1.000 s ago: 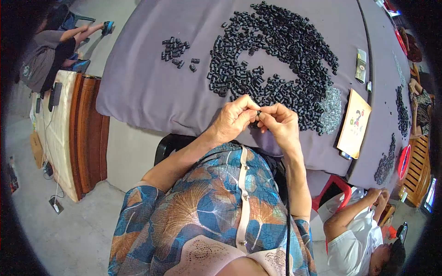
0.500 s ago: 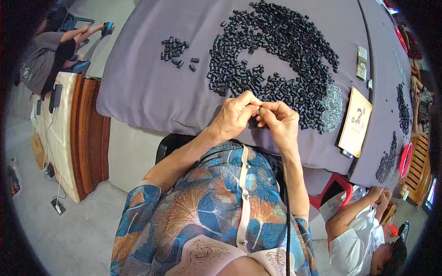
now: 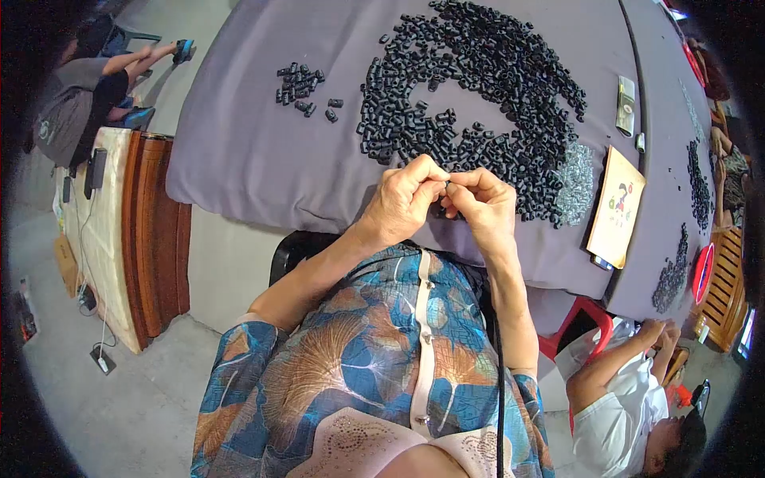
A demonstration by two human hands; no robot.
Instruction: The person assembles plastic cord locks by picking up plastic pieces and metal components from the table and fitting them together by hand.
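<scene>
My left hand [image 3: 405,199] and my right hand [image 3: 480,205] meet fingertip to fingertip at the near edge of a large pile of small black cylindrical parts [image 3: 510,88]. Both are pinched around one tiny dark piece [image 3: 447,184], mostly hidden by the fingers. The pile curves around a bare patch of grey cloth [image 3: 247,111]. A smaller group of black parts [image 3: 299,82] lies off to the left. Small clear pieces [image 3: 575,183] are heaped against the pile's right side.
A printed tan card [image 3: 617,209] and a small packet [image 3: 625,105] lie to the right. Further right are more small parts [image 3: 671,275] and a red-rimmed round item [image 3: 702,273]. A person in white [image 3: 617,414] sits lower right, another person [image 3: 80,111] upper left, beside a wooden cabinet [image 3: 155,239].
The camera view has shifted slightly. My hands stay together in the same pinch, with only small finger movements around the dark piece.
</scene>
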